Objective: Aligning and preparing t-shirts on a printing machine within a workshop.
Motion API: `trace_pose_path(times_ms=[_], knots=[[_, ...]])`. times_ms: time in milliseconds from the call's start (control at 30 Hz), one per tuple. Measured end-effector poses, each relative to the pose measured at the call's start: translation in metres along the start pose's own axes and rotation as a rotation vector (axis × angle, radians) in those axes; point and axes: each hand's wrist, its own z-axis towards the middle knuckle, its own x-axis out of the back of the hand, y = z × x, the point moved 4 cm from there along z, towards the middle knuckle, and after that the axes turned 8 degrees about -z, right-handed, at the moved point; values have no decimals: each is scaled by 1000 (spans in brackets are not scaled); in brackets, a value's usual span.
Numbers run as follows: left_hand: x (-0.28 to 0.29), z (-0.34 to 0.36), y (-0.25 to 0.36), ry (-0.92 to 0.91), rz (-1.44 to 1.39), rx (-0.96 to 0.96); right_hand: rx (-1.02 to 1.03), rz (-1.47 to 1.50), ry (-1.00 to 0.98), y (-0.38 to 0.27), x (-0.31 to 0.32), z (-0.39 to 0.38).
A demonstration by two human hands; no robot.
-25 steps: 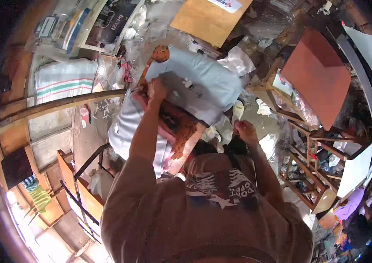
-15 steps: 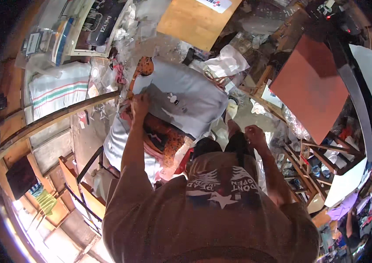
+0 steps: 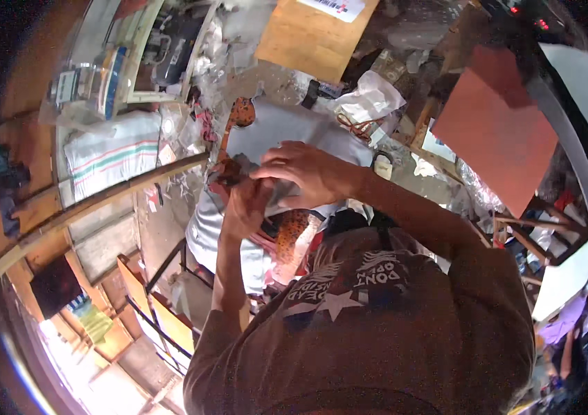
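Note:
A light grey-blue cloth (image 3: 308, 128) lies spread over a pile of fabrics, with an orange patterned cloth (image 3: 292, 232) showing beneath it. My left hand (image 3: 245, 204) grips the grey cloth at its near left edge. My right hand (image 3: 301, 171) comes across from the right and closes its fingers on the same edge, right beside the left hand. Both hands meet over the pile, in front of my brown shirt.
A striped white sack (image 3: 110, 155) lies to the left behind a wooden beam (image 3: 100, 204). A cardboard sheet (image 3: 314, 34) sits at the top, a reddish board (image 3: 494, 131) at the right, a crumpled plastic bag (image 3: 370, 100) between them. Wooden frames (image 3: 155, 318) stand low left.
My right hand has come up from beside my hip and crossed over to the cloth's edge next to my left hand. The left hand has drawn nearer along the cloth.

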Motion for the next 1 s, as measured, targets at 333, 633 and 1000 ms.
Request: trace_pose_path(times_ms=[333, 633, 1000], knots=[[-29, -29, 69, -304, -235, -132, -321, 320, 52, -77, -18, -74], [-59, -27, 152, -569, -337, -425, -497, 126, 354, -164, 34, -184], [-80, 1, 224, -619, -242, -571, -701, -13, 675, -190, 75, -278]])
